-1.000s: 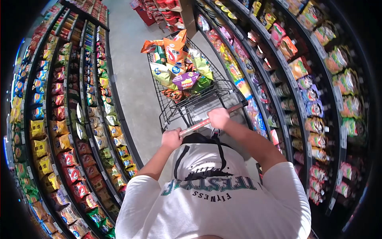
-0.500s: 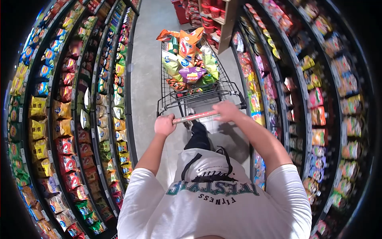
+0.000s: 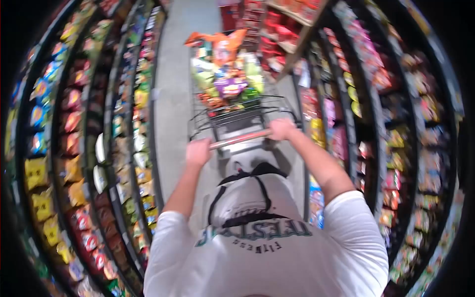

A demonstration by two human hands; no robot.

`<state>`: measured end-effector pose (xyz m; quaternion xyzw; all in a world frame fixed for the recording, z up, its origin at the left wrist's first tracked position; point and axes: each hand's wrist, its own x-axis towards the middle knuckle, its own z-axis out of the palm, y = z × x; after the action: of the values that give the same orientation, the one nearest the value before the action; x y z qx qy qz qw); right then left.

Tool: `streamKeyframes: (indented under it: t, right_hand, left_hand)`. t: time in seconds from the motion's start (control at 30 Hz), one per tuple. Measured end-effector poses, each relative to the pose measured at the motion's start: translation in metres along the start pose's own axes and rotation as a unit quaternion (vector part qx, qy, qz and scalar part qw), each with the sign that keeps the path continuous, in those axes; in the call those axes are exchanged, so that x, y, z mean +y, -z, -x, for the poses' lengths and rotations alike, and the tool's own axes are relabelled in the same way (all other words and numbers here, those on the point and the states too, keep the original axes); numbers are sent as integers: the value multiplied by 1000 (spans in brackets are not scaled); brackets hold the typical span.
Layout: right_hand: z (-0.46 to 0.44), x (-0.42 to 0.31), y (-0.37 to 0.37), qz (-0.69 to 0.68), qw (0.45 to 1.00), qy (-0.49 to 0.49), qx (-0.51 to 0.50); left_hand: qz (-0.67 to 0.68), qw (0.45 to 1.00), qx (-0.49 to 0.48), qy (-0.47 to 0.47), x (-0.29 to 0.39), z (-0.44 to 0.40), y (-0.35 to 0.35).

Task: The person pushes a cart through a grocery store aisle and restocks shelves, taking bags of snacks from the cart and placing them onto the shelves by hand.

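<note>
Both my hands are closed around the red handle bar [image 3: 241,139] of a black wire shopping cart [image 3: 232,106]. My left hand [image 3: 199,151] grips the bar's left end, and my right hand [image 3: 282,129] grips its right end, a little farther forward. In the cart's basket lies a heap of snack bags. An orange bag [image 3: 225,48] is at the far end, a purple bag [image 3: 230,87] lies nearer, and pale green bags [image 3: 254,74] are at the sides. Motion blurs their print.
Tall shelves of packaged snacks line the aisle, with yellow bags [image 3: 42,205] on the left and a yellow pack [image 3: 317,131] on the right. Ahead at right, a wooden display rack [image 3: 303,42] with red goods stands close to the cart. Grey floor [image 3: 170,99] runs along the cart's left side.
The cart has advanced along the aisle; the shelves slide back and the wooden rack looks nearer. Its basket has shifted slightly left in view. Both hands keep their hold on the bar.
</note>
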<state>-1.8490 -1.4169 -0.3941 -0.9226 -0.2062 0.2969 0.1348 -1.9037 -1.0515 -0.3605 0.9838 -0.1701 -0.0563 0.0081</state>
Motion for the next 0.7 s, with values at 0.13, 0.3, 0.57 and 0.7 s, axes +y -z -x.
streamKeyframes:
  t: [0.13, 0.3, 0.57, 0.7]
  right_hand:
    - [-52, 23, 26, 10, 1000, 0, 1]
    - [-116, 20, 73, -19, 997, 62, 43]
    - [-212, -21, 175, 1, 999, 36, -34]
    - [-275, -26, 216, -21, 997, 45, -67]
  left_hand:
    - [13, 999, -16, 28, -4, -60, 16]
    - [-30, 999, -4, 24, -70, -113, 26]
    - [19, 998, 19, 51, -172, -197, 49]
    - [31, 998, 18, 59, -217, -244, 70]
